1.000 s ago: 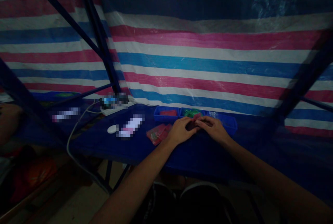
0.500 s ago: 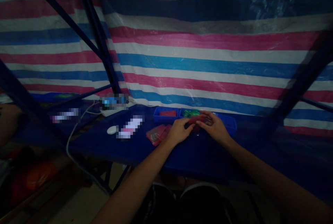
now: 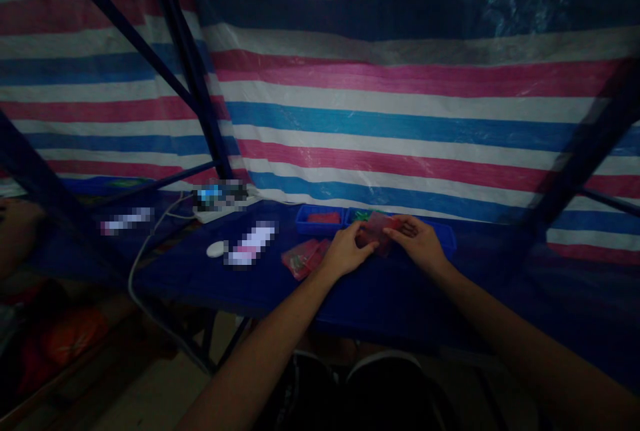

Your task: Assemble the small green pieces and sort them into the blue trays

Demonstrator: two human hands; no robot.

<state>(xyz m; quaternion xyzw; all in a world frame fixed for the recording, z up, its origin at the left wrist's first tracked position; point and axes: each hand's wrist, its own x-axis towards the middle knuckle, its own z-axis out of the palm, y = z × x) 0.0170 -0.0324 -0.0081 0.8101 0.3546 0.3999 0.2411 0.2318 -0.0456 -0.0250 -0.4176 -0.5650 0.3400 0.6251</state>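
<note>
Between my two hands is a small see-through red plastic bag, held up just above the table. My left hand pinches its left side with thumb and fingers. On the other side my right hand grips the bag's right edge. Behind it stands a blue divided tray; red pieces lie in its left compartment and green pieces in the one beside it, partly hidden by the bag. Left of my left wrist lie several red bags with small contents I cannot make out.
A white round object and a blurred phone-like item lie on the blue table. Further back is a white power strip with a cable. Blue metal posts frame the space. Another person's hand is at far left.
The red bag has turned more upright and spread flatter between my hands, covering more of the green pieces. My right hand has shifted slightly right.
</note>
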